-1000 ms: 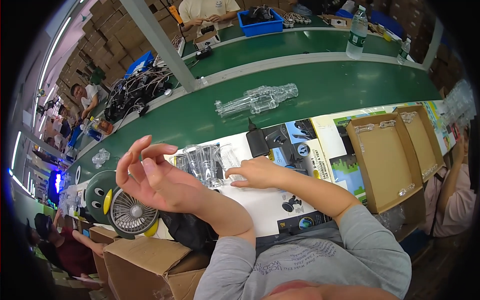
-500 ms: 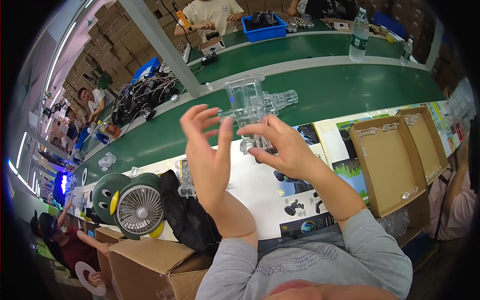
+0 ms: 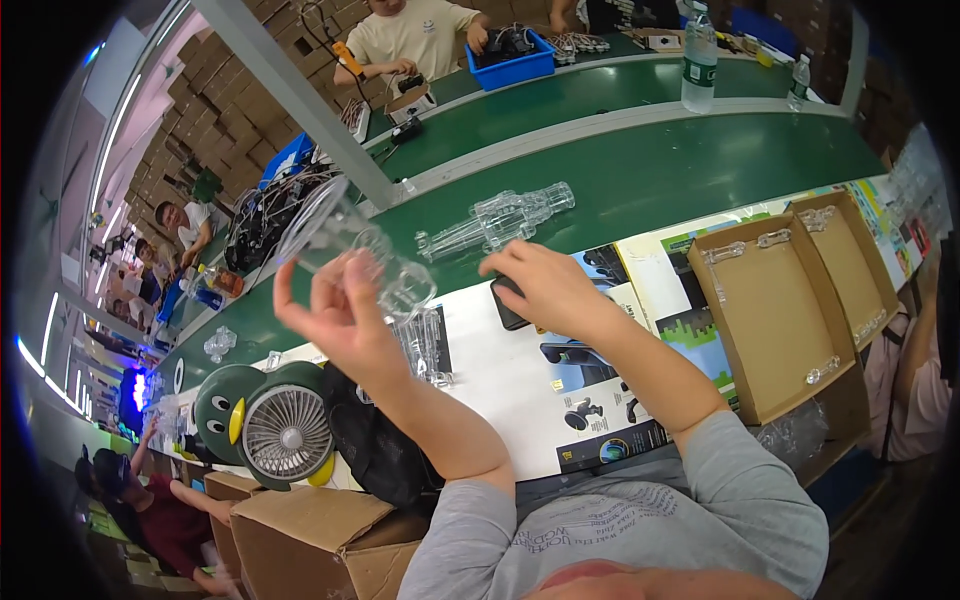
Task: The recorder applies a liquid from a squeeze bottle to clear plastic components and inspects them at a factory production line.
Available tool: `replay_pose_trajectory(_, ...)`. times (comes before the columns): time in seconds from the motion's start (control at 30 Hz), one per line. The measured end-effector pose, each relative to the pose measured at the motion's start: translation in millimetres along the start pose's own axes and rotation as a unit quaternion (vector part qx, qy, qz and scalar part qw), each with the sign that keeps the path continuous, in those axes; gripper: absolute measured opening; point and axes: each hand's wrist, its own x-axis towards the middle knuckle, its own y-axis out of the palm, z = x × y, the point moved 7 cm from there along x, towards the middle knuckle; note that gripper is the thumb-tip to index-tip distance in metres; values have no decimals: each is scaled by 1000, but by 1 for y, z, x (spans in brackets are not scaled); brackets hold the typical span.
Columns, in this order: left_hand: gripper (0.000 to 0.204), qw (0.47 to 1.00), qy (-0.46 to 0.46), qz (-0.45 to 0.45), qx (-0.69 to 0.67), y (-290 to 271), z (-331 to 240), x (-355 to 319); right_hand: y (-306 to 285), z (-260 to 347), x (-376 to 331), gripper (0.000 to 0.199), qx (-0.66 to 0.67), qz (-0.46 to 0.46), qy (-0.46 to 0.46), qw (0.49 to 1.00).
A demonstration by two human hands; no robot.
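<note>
Raised at the left, my left hand [image 3: 345, 315] is closed, pinching a clear plastic part with a wide round cup-like end [image 3: 325, 232]. The part is tilted, its narrower jointed end toward the right. My right hand [image 3: 555, 290] is curled over the printed sheet, thumb and fingers around a small black object [image 3: 510, 305], mostly hidden by the hand. Beyond it, a long clear plastic jointed piece [image 3: 505, 218] lies on the green bench [image 3: 640, 165]. Another set of clear plastic pieces [image 3: 425, 345] rests beside my left wrist.
A penguin-shaped fan [image 3: 285, 430] and a black mesh bag [image 3: 375, 440] stand left, above an open carton [image 3: 300, 515]. Shallow cardboard trays [image 3: 770, 320] with clear pieces sit right. Water bottles [image 3: 699, 65] and a blue bin [image 3: 512, 68] stand far back, near another person's hands.
My left hand has moved left with the clear cup-ended part, away from my right hand. My right hand has let go of that part, and a black object now shows under its fingers.
</note>
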Motion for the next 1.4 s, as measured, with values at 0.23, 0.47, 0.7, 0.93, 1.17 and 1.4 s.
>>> replay_pose_trajectory(0.23,59,1000,5,23,4,4,-7,-4,69,-41,-21,42,-148,261,107,948)
replay_pose_trajectory(0.47,59,999,-19,50,4,15,-6,-8,93,-44,-24,50,-175,221,169,944)
replay_pose_trajectory(0.7,59,998,-17,68,1,18,-6,-8,93,-45,-20,65,-169,204,176,948)
replay_pose_trajectory(0.93,59,997,-18,68,-2,17,-6,-8,90,-44,-21,84,-129,213,143,958)
replay_pose_trajectory(1.17,58,998,-17,57,7,15,-5,-7,101,-60,-21,63,-97,204,146,963)
replay_pose_trajectory(1.4,58,998,-10,59,12,12,-3,-4,91,-59,-17,43,-34,172,184,967)
